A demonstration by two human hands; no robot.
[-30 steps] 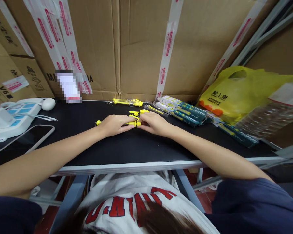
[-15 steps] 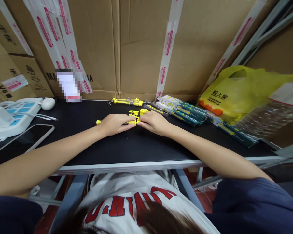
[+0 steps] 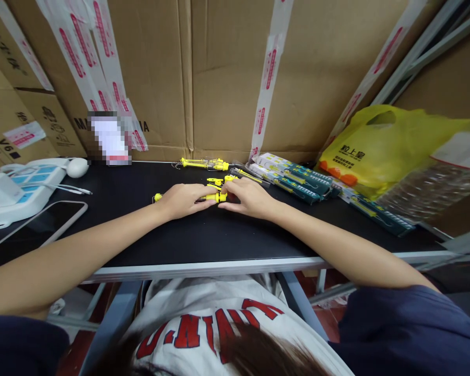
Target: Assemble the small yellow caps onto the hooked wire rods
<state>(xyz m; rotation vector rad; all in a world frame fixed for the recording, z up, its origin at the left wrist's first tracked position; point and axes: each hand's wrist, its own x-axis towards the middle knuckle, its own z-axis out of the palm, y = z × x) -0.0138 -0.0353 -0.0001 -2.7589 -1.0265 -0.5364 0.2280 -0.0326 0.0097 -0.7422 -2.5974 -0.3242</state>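
Yellow tool (image 3: 215, 198) lies flat mid-counter (image 3: 203, 240), running 9-to-3. Left hand (image 3: 182, 201) is closed over its shaft, pinning it down; the tail end pokes out at that hand's 9 o'clock. Right hand (image 3: 248, 198) comes in from 3 o'clock, fingertips pinched on the yellow head. My read: let left do the clamping and right only the fine work, with force along the shaft and no lifting. Loose yellow parts (image 3: 219, 181) sit just at 12 o'clock of the grip, so mind the knuckles. Packed sets (image 3: 293, 180) at 2 o'clock, apart.
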